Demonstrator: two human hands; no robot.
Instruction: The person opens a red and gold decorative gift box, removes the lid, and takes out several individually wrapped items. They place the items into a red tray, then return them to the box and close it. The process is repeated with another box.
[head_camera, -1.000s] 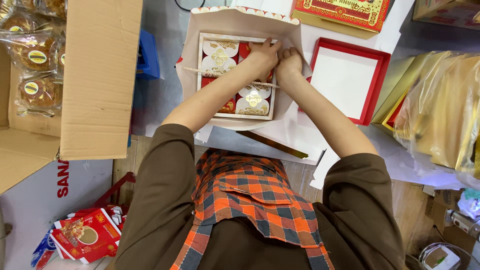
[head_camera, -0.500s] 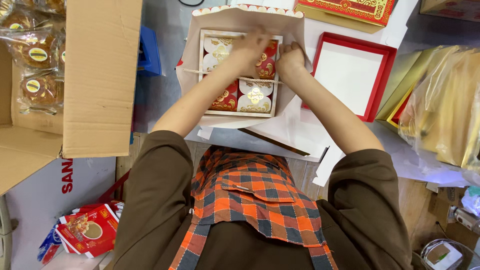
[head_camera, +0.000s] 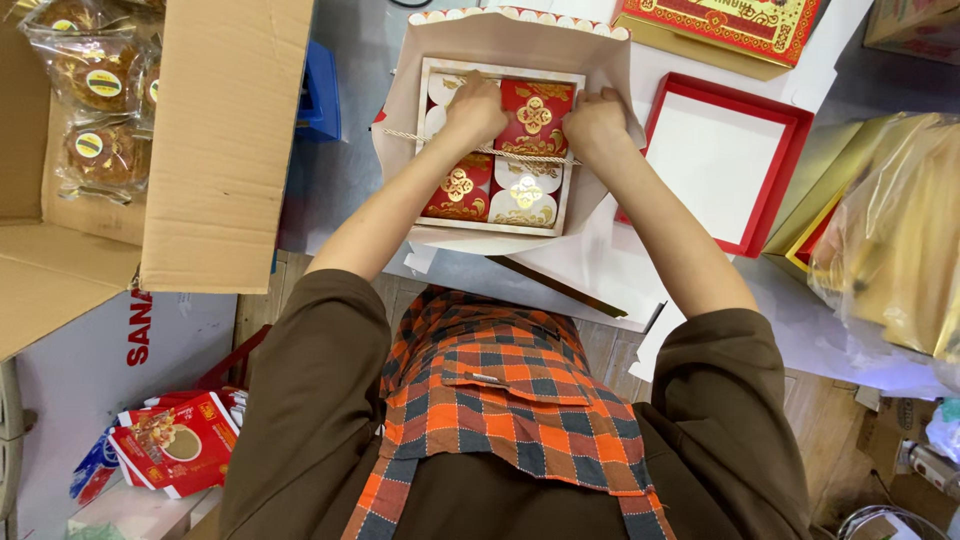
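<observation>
Your gift box (head_camera: 497, 215) sits square in front of you on the grey table (head_camera: 350, 150); it's a pale, shallow square tray split into compartments, holding small red and white packets stamped with gold medallions; it rests inside a spread-open beige paper bag (head_camera: 520, 45) with a scalloped top edge, and a twisted cord handle (head_camera: 500, 152) crosses over it. Your left hand (head_camera: 474, 108) is down on the box's far-left compartment, fingers curled onto a white packet; your right hand (head_camera: 594, 122) is at the box's far-right edge, fingers bent and pinching there, though whether on box rim or bag paper I can't tell. Right of the box lies an open red lid (head_camera: 725, 165) with a smooth white inside; beyond the box, a red-and-gold patterned box (head_camera: 725, 22). Left of it stands a brown cardboard carton (head_camera: 220, 140) with clear-wrapped cakes (head_camera: 95, 110) bearing round yellow stickers; glossy red packets (head_camera: 175, 445) lie on the floor, nearer you and left of the box.
</observation>
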